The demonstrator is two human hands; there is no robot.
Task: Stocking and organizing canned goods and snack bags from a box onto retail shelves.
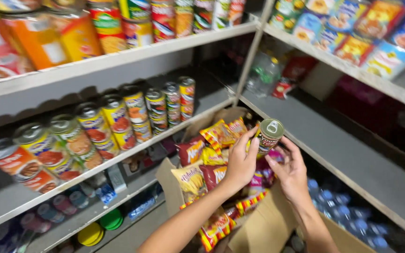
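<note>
**One can in both hands, above the snack box**

My two forearms rise from the bottom edge, and between them sits an open cardboard box point(258, 229) stuffed with snack packets point(191, 180) in yellow, red and orange; I cannot count them exactly, as they overlap. My left hand point(241, 164) and my right hand point(290, 172) meet over the box on one small tin can point(269, 136). The left fingers curl round its left side, the right fingertips touch its lower right edge, so both hands grasp that single can. It is tilted, its pull-tab lid turned up towards me.

To the left, a grey shelf point(132, 154) carries a row of stacked cans point(118, 122): I count about nine stacks, each two high. The shelf above point(118, 58) holds more cans and packs, too cropped to count. To the right, an upper shelf point(352, 70) bears bright packets point(352, 49), and the shelf below it is mostly bare. Bottled water point(333, 201) lies underneath, and two yellow and green lids point(100, 227) lie at lower left.
</note>
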